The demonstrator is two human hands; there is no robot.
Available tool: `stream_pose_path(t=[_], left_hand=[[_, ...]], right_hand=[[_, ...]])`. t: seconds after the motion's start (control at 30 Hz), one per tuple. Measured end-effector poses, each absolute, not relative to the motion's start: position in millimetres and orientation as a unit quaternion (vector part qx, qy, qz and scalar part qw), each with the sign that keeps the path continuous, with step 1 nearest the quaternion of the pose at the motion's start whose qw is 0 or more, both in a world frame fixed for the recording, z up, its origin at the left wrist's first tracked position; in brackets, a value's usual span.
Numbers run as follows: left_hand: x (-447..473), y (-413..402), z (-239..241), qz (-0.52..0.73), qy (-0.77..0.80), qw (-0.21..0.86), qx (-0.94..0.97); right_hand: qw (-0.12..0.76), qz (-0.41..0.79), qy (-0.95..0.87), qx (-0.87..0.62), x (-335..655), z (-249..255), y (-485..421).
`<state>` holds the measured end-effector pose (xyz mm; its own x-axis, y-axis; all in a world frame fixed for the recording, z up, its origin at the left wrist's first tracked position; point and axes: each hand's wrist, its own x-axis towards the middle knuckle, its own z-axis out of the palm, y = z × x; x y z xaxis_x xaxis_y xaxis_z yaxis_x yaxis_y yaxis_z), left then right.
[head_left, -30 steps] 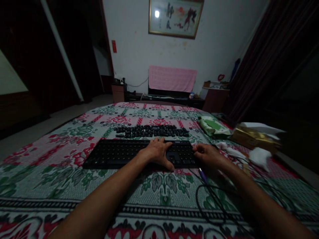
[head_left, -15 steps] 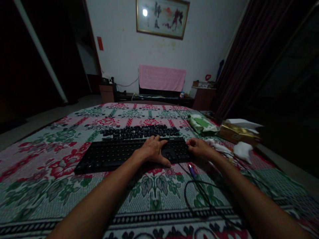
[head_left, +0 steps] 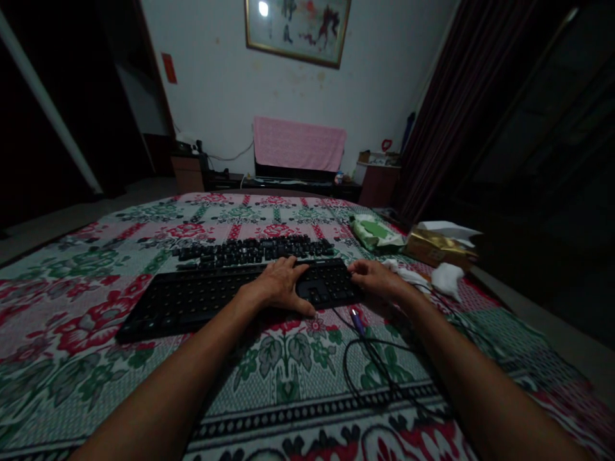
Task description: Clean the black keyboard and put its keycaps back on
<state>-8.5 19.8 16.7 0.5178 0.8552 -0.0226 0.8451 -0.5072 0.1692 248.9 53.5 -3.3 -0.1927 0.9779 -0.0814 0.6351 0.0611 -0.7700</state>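
A black keyboard frame [head_left: 192,301] with its keycaps off lies on the flowered bedspread [head_left: 72,301]. Beyond it, several loose black keycaps [head_left: 250,250] lie in rows. My left hand [head_left: 278,285] rests flat on the keyboard's right part, fingers spread. At the keyboard's right end, my right hand [head_left: 375,278] has its fingers curled at the edge; what they pinch, if anything, is too dark to make out. The keyboard's black cable [head_left: 379,365] with a purple plug [head_left: 355,318] loops on the bedspread in front.
A green and white packet [head_left: 375,232], a gold box [head_left: 435,246] and white tissues [head_left: 444,278] lie at the right of the bed. A cabinet draped with pink cloth [head_left: 298,143] stands at the far wall, under a framed picture [head_left: 298,29].
The camera has turned right and tilted, so everything has shifted left and slightly up in the picture. Both hands stay at the same places on the keyboard.
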Motion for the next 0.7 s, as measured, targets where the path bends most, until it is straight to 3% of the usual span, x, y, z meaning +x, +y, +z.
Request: stream_pose_path(t=[0.27, 0.43, 0.7], left_hand=[[-8.0, 20.2, 14.7, 0.036, 0.494, 0.079, 0.865], [-4.8, 20.4, 14.8, 0.054, 0.483, 0.087, 0.870], [-5.0, 21.6, 8.6, 0.071, 0.483, 0.083, 0.869]], right_hand=[[0.248, 0.402, -0.662, -0.582, 252.2, 2.2, 61.2], [0.297, 0.316, -0.679, -0.591, 242.4, -3.1, 93.1], [0.256, 0.226, -0.714, -0.612, 223.1, 3.2, 138.9]])
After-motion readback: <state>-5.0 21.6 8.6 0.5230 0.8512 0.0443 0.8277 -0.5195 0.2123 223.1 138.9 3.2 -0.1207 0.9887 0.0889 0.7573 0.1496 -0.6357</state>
